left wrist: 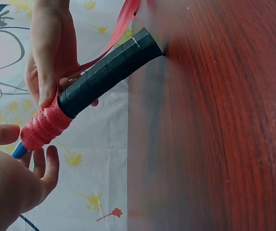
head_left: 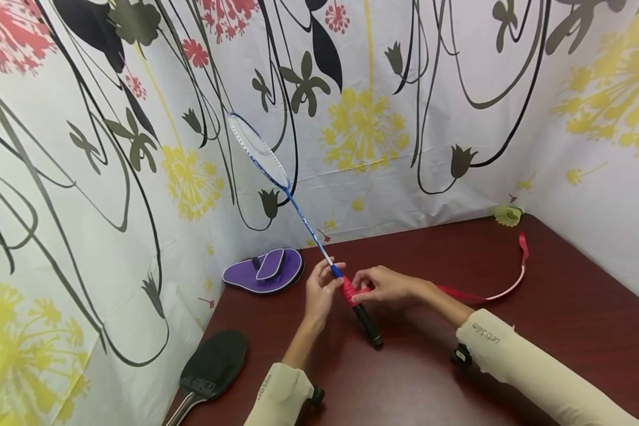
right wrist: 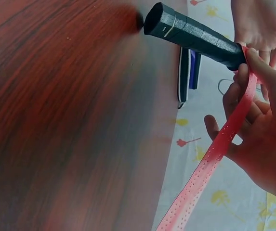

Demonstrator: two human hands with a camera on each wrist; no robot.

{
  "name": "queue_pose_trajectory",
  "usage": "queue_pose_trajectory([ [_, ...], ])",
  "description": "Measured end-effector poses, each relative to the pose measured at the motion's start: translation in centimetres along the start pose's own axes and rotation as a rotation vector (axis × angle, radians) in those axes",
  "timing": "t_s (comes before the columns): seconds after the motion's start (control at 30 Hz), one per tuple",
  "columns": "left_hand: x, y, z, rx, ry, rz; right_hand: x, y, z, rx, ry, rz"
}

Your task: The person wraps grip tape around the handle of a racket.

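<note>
A blue and white badminton racket (head_left: 305,220) slants up to the left, its strung head against the patterned curtain. Red perforated grip tape (left wrist: 45,126) is wound round the upper part of its handle, while the lower part (right wrist: 198,34) shows black. At the blue cone just above the tape, my left hand (head_left: 319,294) holds the racket between thumb and fingers. My right hand (head_left: 386,284) pinches the tape against the handle where the winding ends. From there the loose tape (right wrist: 219,144) trails away across the table to the right.
On the dark red-brown table (head_left: 404,378), a purple paddle case (head_left: 239,277) lies at the back left. A black table tennis bat (head_left: 218,361) rests at the left edge. A yellow shuttlecock (head_left: 508,216) sits in the far right corner. Floral curtains (head_left: 367,195) enclose the table behind.
</note>
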State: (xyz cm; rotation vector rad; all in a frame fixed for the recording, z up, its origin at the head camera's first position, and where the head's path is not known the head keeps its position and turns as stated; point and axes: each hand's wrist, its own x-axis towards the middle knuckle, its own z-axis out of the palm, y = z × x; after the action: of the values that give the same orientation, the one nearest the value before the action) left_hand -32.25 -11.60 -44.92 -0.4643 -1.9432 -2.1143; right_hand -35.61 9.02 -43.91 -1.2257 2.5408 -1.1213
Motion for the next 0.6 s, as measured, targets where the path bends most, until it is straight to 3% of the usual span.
queue_pose_trajectory([
  [0.33,0.09,0.00,0.15,0.068,0.000,0.013,0.00,0.19,0.20,0.040,0.050,0.016],
  [0.6,0.13,-0.08,0.30,0.120,-0.012,0.028,0.34,0.23,0.82,-0.056,0.141,0.041],
])
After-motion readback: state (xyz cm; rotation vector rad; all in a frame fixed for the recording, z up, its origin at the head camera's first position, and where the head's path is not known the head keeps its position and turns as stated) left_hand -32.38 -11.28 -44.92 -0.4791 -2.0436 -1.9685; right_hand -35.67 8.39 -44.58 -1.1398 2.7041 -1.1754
